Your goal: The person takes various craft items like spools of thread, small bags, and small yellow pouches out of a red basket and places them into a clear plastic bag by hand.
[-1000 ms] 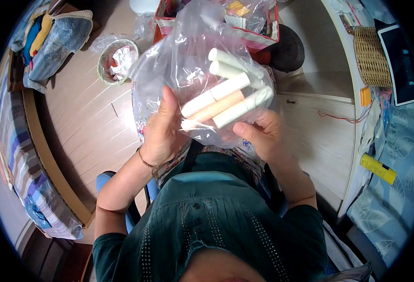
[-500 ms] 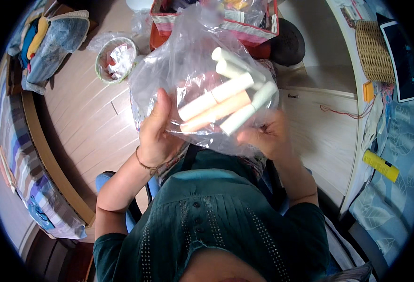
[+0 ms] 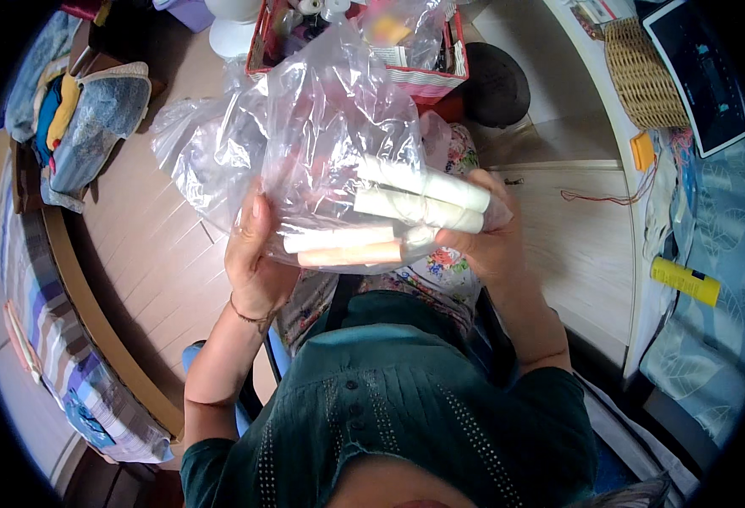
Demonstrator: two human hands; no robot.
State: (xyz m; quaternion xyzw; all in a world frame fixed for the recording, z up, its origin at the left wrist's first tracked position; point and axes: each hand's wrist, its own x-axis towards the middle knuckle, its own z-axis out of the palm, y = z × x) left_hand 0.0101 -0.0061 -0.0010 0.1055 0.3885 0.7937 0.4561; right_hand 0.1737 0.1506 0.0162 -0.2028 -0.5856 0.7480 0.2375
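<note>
A clear plastic bag (image 3: 330, 110) spreads above my lap, its loose part flopping to the upper left. Inside it lie several thin rolls: two pale cream-green rolls (image 3: 419, 209) side by side, a white roll (image 3: 338, 239) and a peach roll (image 3: 349, 254). What the rolls are made of I cannot make out. My left hand (image 3: 258, 262) supports the bag's left side, thumb up against the plastic, its other fingers hidden behind. Around the right end of the bag, my right hand (image 3: 489, 241) grips the plastic at the tips of the cream-green rolls.
Beyond the bag stands a striped red-and-white box (image 3: 427, 85) full of packets and spools. A dark round object (image 3: 497, 85) is beside it. At right are a pale cabinet (image 3: 567, 254), a wicker basket (image 3: 647, 72), a tablet (image 3: 701, 80) and a yellow tube (image 3: 685, 282). Folded clothes (image 3: 106, 118) lie at left.
The bag's loose part has fallen to the left. Inside, the rolls have shifted: the cream-green ones now lie at my right hand, the white and peach ones lower. My right hand has closed on the bag's end.
</note>
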